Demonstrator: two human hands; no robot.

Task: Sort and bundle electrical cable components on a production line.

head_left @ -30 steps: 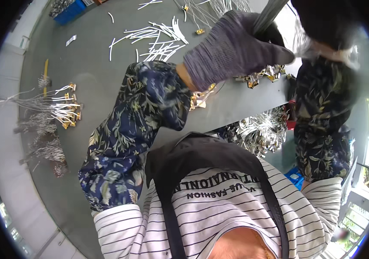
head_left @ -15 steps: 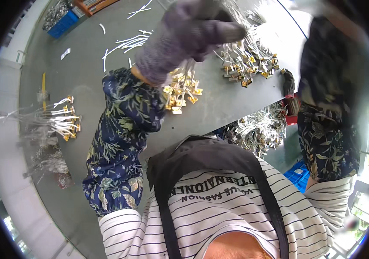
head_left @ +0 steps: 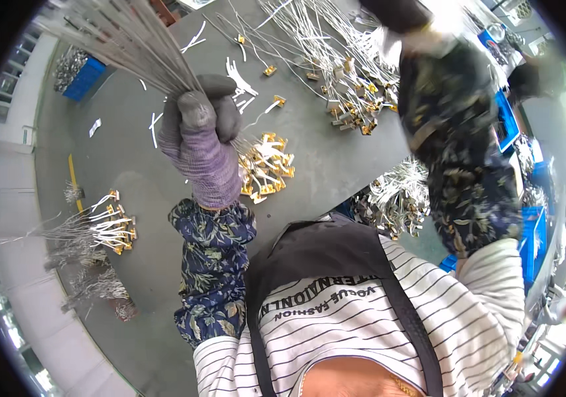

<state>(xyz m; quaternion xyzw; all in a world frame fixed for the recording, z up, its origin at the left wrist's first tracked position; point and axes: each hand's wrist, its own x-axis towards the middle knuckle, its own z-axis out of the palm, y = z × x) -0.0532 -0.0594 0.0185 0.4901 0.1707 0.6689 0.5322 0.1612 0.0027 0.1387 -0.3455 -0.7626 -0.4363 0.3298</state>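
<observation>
Dozens of thin grey wires, one wire bundle [head_left: 124,46], light and springy, best gripped mid-length | left hand [head_left: 200,142] gloved, clenched around it, raised above the bench [head_left: 144,198] | gold-tipped connectors [head_left: 266,165] dangle just below that fist | right hand [head_left: 399,13] high, blurred: grip cannot be told

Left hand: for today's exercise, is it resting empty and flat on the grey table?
No: the gloved left hand is raised and clenched around a bundle of grey wires above the grey table.
</observation>
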